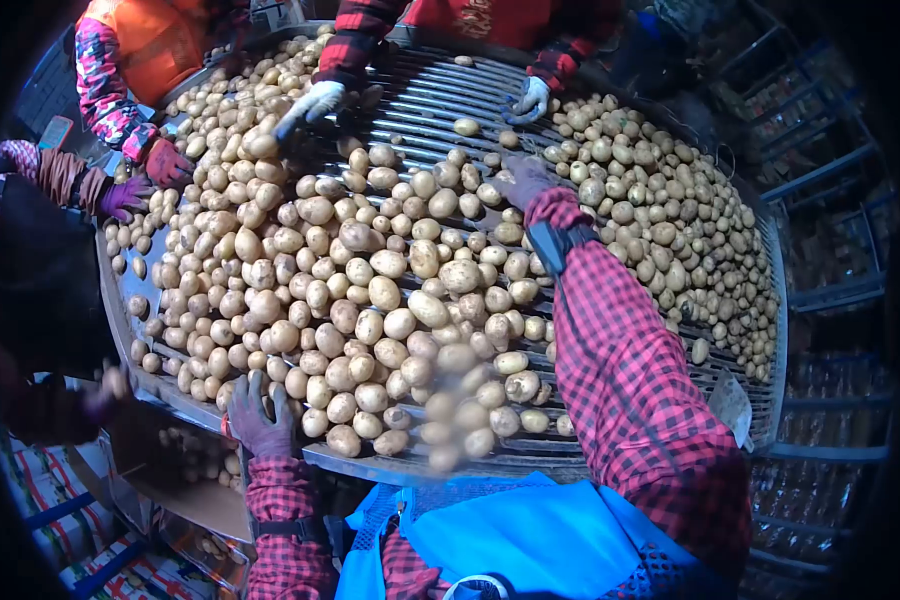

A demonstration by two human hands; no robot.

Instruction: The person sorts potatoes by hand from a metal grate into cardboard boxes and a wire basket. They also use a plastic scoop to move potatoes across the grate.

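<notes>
A broad heap of potatoes (345,315) covers much of a slatted metal sorting table (440,85). My left hand (260,418), in a purple glove, rests at the table's near edge with its fingers spread against the closest potatoes. My right hand (528,183), gloved too, stretches across to the far middle of the heap. Its fingers are extended beside a few potatoes, between the main heap and a second pile of smaller potatoes (660,210) on the right. Several potatoes near the front edge are smeared by motion.
Across the table, a co-worker's two gloved hands (315,103) are over the slats. More co-workers' hands, one in a red glove (167,163) and one in a purple glove (127,199), are at the left. Below the near edge stands a cardboard box (185,480) with potatoes. Racks (820,255) line the right.
</notes>
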